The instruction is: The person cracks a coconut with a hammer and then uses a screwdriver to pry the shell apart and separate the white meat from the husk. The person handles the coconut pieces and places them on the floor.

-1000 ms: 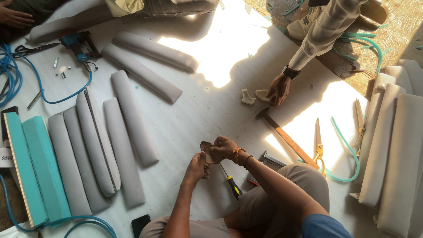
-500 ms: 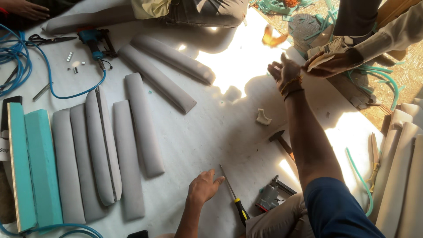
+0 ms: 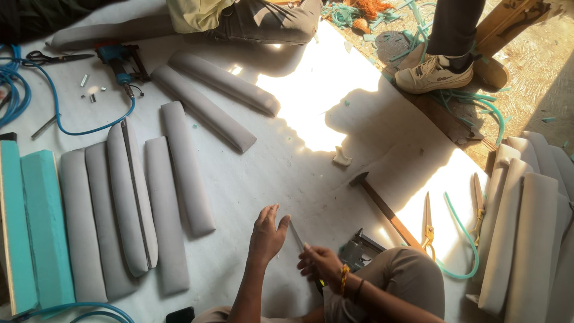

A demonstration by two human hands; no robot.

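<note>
Two hands low centre over white floor sheet. R hand pinches screwdriver, blade pointing up-left. L hand released, fingers spread, thumb tip at blade. Stapler just right; hammer & scissors further right. Grey pads lie left.

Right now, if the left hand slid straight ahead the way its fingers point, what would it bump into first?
Probably nothing soon: the left hand points up over bare white sheet, and a grey padded roll looks the first thing far ahead.
</note>
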